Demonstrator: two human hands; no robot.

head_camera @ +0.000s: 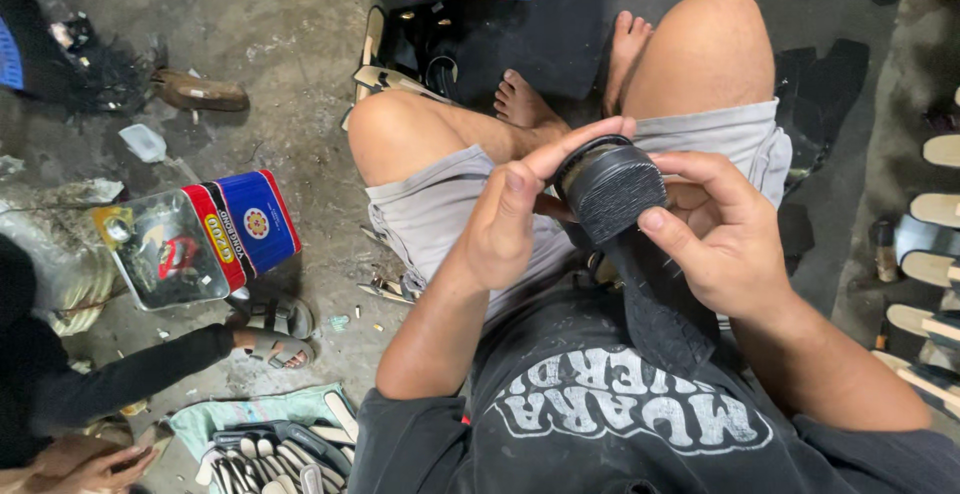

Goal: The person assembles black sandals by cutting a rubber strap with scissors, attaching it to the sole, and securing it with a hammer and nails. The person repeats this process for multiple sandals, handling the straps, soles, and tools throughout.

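Right now both hands are clamping the black shoe sole (612, 192), left hand (505, 224) and right hand (722, 239) flanking its heel, its length running down toward the lap.

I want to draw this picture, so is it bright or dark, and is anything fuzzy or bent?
Head view: soft, dim light with no hard shadows or glare; the black shoe sole and both hands, left hand and right hand, look sharp; the wide lens bulges things, so the knees look big; the square tin on the floor has a slightly shiny top; corners are darker.
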